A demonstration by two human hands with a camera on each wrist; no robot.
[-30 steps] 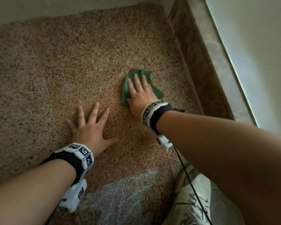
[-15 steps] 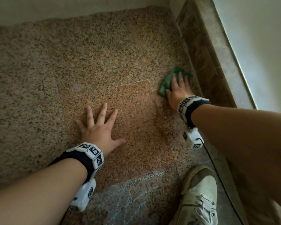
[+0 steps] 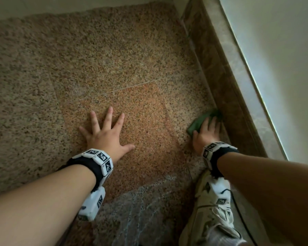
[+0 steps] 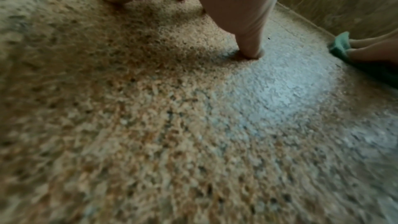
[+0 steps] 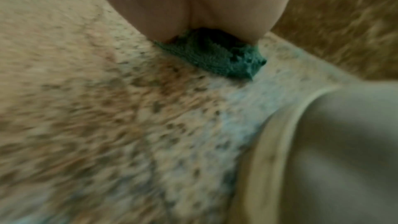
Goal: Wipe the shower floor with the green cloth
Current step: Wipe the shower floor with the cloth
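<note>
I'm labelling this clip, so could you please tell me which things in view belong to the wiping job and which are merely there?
Job:
green cloth
shower floor
right hand, pressing the cloth
left hand, flat on the floor

Merely there:
white shoe
brown kerb

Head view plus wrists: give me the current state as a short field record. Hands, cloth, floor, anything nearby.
left hand: flat on the floor, fingers spread, holds nothing
right hand: presses the green cloth down, fingers straight
green cloth: bunched on the floor under the right hand, against the base of the brown curb
shower floor: speckled stone tile, whitish streaks near the shoe
brown curb: runs along the right side
shoe: pale sneaker, beside the right wrist
</note>
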